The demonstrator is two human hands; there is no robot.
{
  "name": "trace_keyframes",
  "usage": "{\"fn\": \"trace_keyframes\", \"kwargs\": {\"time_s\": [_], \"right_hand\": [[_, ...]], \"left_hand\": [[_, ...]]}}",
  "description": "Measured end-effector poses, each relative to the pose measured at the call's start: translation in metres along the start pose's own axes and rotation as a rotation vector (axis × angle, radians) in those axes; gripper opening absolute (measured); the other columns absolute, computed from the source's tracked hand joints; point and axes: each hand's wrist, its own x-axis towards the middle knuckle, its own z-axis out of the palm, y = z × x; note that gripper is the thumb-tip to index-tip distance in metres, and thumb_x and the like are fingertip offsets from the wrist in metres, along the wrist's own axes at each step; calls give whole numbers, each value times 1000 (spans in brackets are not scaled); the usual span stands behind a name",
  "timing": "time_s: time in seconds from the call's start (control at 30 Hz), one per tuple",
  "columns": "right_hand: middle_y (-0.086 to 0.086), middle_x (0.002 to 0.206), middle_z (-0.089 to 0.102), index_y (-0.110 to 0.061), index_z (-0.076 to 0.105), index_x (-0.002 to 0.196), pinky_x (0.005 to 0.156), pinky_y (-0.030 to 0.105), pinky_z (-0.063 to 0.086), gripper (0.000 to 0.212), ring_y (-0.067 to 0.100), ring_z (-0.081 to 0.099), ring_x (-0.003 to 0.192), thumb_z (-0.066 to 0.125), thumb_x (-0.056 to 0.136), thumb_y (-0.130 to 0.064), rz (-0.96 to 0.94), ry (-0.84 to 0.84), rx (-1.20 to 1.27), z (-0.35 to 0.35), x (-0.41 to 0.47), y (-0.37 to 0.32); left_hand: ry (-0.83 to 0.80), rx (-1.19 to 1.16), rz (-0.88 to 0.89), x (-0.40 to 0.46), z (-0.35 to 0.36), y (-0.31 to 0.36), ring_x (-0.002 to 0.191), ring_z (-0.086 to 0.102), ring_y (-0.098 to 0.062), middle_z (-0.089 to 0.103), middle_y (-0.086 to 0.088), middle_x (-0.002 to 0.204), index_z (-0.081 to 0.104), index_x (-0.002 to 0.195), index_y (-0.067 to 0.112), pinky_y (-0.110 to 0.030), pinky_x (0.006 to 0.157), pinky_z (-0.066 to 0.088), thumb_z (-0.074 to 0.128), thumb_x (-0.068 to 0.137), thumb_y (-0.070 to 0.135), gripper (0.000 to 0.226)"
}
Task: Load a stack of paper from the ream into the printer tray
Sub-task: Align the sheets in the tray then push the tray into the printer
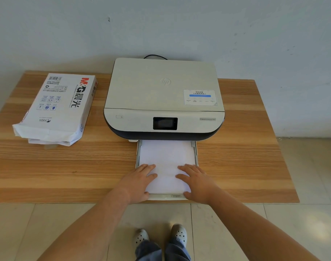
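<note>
While the tray (196, 157) juts out from the printer (160, 91) toward the person, the paper stack (166, 157) lies in it; left hand (140, 182) and right hand (196, 183) rest flat, fingers spread, on the stack. Left of the printer, the opened ream (57, 108) lies on the counter (66, 166).

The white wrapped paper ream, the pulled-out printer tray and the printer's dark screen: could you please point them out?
white wrapped paper ream (57, 108), head view, printed top face.
pulled-out printer tray (195, 153), head view, right side rail.
dark printer screen (165, 123), head view, centre of display.
</note>
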Motion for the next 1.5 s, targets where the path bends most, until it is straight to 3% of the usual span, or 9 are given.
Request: {"fn": "trace_keyframes", "kwargs": {"time_s": [0.2, 0.77, 0.9, 1.1, 1.5], "right_hand": [[-2, 161, 4, -33, 24, 149, 111, 36, -9, 74, 24, -5, 148, 59, 84, -42, 13, -8, -46, 1, 4, 2], [-4, 161, 2, -33, 25, 148, 111, 34, -9, 77, 21, -7, 148, 60, 81, -45, 12, -31, 1, -7, 3, 4], [-5, 161, 0, -34, 23, 149, 111, 34, -6, 78, 20, -9, 148, 60, 81, -46, 22, -29, 31, -8, 7, 3], [-6, 161, -3, -35, 21, 149, 118, 42, 11, 79, 20, -7, 148, 62, 82, -43, 52, -73, 25, -2, 9, 2], [-7, 161, -1, -35, 22, 148, 117, 43, 13, 79, 20, -5, 148, 62, 80, -44, 52, -70, 36, -1, 8, 3]], "left_hand": [[-28, 14, -11, 2, -2, -2, 147, -10, -19, -14, 5, 160, 11, 150, 28, -40, 119, 14, 54, 87, 38, 78], [-28, -50, 0, -2, -11, -5, 146, -10, -14, -13, 9, 160, 13, 150, 31, -39, 119, 17, 49, 86, 48, 76], [-31, -59, 5, 4, -16, -5, 146, -9, -13, -11, 11, 159, 14, 150, 31, -38, 119, 17, 52, 84, 49, 78], [-58, -38, 9, 9, -11, -2, 146, -7, -15, -9, 10, 160, 17, 149, 31, -40, 117, 22, 58, 83, 42, 79], [-66, -36, 9, 8, -12, -1, 146, -8, -15, -11, 10, 160, 15, 149, 31, -39, 118, 20, 57, 85, 40, 77]]}}
